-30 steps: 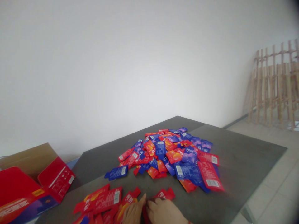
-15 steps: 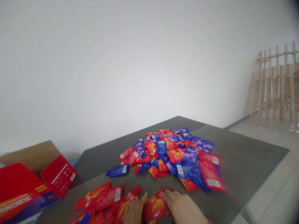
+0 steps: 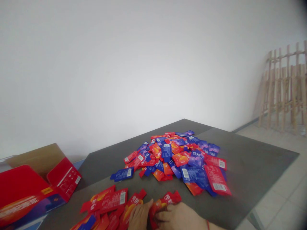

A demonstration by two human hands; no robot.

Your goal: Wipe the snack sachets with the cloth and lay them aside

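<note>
At the bottom edge, my left hand (image 3: 138,218) and my right hand (image 3: 178,216) meet on a red sachet (image 3: 165,200) lying on the grey table (image 3: 249,166). My right hand's fingers curl over the sachet's near end. My left hand rests beside it with fingers together, touching the sachet's left edge and a row of red sachets (image 3: 105,201) spread to its left. Much of both hands is cut off by the frame. A large heap of red and blue sachets (image 3: 177,156) lies farther back on the table.
An open red carton (image 3: 31,191) with raised flaps stands at the left table edge, brown cardboard behind it. A wooden lattice (image 3: 285,92) leans on the white wall at the far right. Tiled floor lies beyond the table's right edge.
My right hand has drawn back toward me and curled over the red sachet, which has turned and now points away to the right. My left hand has stayed beside it.
</note>
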